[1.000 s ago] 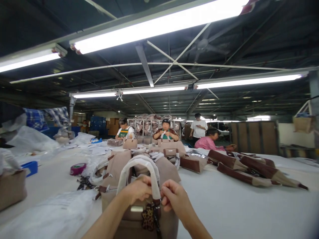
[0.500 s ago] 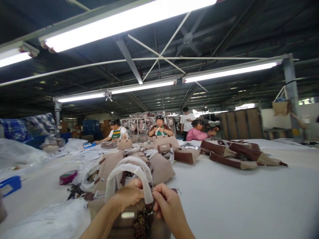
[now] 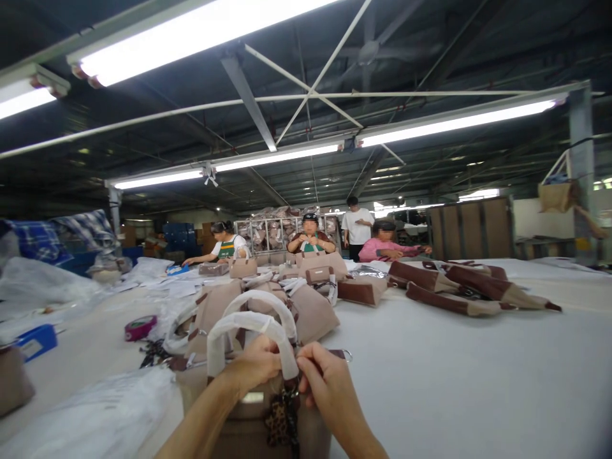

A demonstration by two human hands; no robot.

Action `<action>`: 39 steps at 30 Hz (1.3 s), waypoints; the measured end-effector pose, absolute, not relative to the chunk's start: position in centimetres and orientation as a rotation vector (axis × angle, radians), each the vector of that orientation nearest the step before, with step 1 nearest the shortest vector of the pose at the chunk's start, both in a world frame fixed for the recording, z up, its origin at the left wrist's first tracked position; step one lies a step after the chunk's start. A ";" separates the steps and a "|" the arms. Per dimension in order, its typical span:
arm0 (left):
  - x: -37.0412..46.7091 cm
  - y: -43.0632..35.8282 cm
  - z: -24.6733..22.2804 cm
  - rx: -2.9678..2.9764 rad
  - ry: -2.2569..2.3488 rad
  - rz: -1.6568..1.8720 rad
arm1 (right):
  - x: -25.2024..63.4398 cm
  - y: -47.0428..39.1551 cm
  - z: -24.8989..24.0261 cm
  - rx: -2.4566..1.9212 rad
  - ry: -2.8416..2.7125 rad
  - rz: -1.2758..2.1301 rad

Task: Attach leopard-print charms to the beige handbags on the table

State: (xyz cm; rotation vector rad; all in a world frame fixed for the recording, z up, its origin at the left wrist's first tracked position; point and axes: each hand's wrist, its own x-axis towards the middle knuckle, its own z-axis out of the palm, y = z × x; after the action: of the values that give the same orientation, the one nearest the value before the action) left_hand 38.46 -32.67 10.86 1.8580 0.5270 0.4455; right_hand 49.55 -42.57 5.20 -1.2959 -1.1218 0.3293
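A beige and brown handbag [image 3: 239, 433] stands upright in front of me, with a small metal plate on its front. White wrapping covers its arched handle [image 3: 217, 341]. My left hand [image 3: 261, 366] reaches inside the handle's loop, fingers closed; its fingertips are hidden behind the handle's right leg. On the other side of that leg, my right hand [image 3: 327, 376] is closed in a pinch of thumb and forefinger; what it pinches is too small to make out. A leopard-print charm [image 3: 276, 421] with a dark tassel hangs beneath the hands. A brown tab with a metal ring [image 3: 347, 356] sticks out at right.
More beige handbags [image 3: 313, 312] crowd the white table [image 3: 444, 382] beyond mine. Brown-bottomed bags [image 3: 437, 299] lie at right. Purple tape [image 3: 140, 327], a blue box [image 3: 38, 342] and clear plastic [image 3: 105, 414] are at left. Several co-workers [image 3: 310, 242] are at the far side.
The view has shifted slightly, bringing more of a brown bag in at the left edge. Both hands stay at the handle's right leg in nearly the same pose.
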 end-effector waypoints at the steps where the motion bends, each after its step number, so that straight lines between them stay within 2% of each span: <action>1: 38.5 -32.7 10.8 1.850 0.530 0.460 | 49.5 -42.5 5.1 -1.293 -1.114 0.332; 11: 35.8 -32.9 7.8 1.802 0.740 0.715 | 50.1 -41.9 4.5 -1.300 -1.100 0.524; 17: 35.6 -34.7 6.1 1.447 0.660 0.790 | 49.4 -43.1 5.0 -1.439 -1.453 0.174; 23: 36.4 -35.7 4.7 1.108 0.578 0.871 | 49.7 -43.4 5.4 -1.476 -1.648 0.056; 30: 36.6 -36.0 5.1 1.225 0.767 0.863 | 49.2 -42.8 4.4 -1.388 -1.655 0.159; 39: 36.6 -36.8 5.5 1.237 0.886 0.824 | 49.7 -42.8 4.4 -1.392 -1.674 0.130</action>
State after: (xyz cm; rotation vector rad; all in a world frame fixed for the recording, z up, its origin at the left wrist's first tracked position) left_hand 36.61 -36.79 5.55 1.2374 0.8859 0.8239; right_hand 49.68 -42.80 4.37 -1.3918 -1.6739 0.1298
